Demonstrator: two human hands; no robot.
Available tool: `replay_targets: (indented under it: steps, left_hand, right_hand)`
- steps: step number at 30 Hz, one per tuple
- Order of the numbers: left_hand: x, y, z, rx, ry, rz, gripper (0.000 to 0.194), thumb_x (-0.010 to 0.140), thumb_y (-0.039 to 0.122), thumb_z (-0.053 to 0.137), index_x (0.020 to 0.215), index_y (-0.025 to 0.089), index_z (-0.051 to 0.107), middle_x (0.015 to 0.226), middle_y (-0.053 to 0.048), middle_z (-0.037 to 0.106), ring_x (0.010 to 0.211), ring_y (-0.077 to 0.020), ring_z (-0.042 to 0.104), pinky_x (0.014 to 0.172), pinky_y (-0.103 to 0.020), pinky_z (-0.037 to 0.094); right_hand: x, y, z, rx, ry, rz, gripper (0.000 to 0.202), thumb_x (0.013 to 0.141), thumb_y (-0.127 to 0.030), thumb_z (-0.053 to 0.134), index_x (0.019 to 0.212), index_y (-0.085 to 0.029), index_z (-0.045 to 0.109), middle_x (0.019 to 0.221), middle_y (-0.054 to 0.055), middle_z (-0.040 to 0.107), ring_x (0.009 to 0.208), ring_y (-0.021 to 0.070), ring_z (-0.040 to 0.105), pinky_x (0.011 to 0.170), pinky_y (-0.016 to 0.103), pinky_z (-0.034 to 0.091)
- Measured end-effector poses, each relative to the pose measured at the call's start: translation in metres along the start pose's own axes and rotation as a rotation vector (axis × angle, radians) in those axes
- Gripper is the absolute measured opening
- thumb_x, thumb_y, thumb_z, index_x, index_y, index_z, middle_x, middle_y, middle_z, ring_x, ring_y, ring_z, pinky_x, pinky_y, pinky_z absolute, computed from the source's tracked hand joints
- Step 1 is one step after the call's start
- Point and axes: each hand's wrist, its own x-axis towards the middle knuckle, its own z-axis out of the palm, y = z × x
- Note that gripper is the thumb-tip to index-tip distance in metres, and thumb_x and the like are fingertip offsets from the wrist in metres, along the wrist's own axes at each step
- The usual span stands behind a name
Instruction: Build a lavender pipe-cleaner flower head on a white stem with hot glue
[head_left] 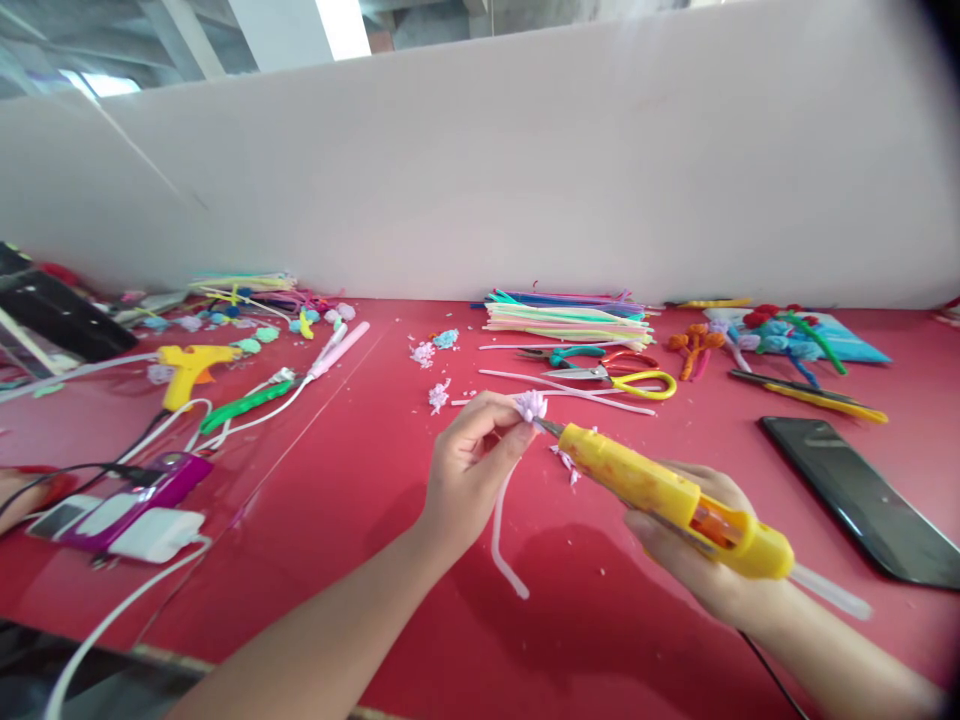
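Between the thumb and fingers of my left hand (476,465) is a small lilac pipe-cleaner flower (532,405). A pale pipe-cleaner stem (499,540) hangs below that hand and bends at its lower end. My right hand (697,540) is wrapped round a yellow hot glue gun (637,475), with a clear glue stick (832,592) poking out of its back. The gun's metal nozzle points left and meets, or nearly meets, the underside of the flower; exact contact is hard to tell. Lilac clippings (568,465) lie on the table just beyond the nozzle.
On the red table (337,560) lie bundled pipe cleaners (568,322), yellow-handled scissors (611,378), teal-handled pliers (574,355) and a black phone (855,495). Leftward are another yellow glue gun (187,372), a purple power strip (142,500) and someone else's hand (22,495). A white partition (480,170) stands behind.
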Motion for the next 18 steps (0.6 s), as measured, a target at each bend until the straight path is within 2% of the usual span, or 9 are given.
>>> replay_targets:
  steps: [7,13,18]
  left_hand:
    - [-0.0001,-0.0009,0.0004,-0.019,-0.007,-0.005,0.013,0.087,0.021,0.059,0.074,0.021,0.062,0.082,-0.001,0.057,0.077,-0.0137,0.052,0.069,-0.026,0.041]
    - [0.0001,-0.0015,0.0007,-0.049,-0.007,-0.025,0.014,0.087,0.019,0.059,0.073,0.021,0.061,0.082,0.000,0.057,0.076,-0.0122,0.052,0.068,-0.025,0.039]
    - [-0.0010,-0.0011,0.0001,-0.051,-0.012,-0.038,0.013,0.087,0.020,0.059,0.074,0.021,0.061,0.083,0.000,0.057,0.077,-0.0123,0.052,0.068,-0.025,0.039]
  right_hand:
    - [0.0010,-0.0015,0.0013,-0.002,0.026,-0.012,0.027,0.080,-0.020,0.051,0.060,-0.023,0.033,0.051,-0.006,0.037,0.041,0.0095,0.037,0.042,0.025,0.029]
    - [0.0012,0.0017,0.0006,0.067,-0.003,0.030,0.024,0.085,-0.028,0.049,0.063,-0.022,0.041,0.054,-0.004,0.043,0.044,0.0108,0.043,0.043,0.025,0.033]
    - [0.0009,0.0045,0.0002,0.055,-0.005,0.004,0.021,0.084,-0.025,0.049,0.064,-0.023,0.042,0.055,-0.004,0.044,0.045,0.0105,0.043,0.043,0.025,0.033]
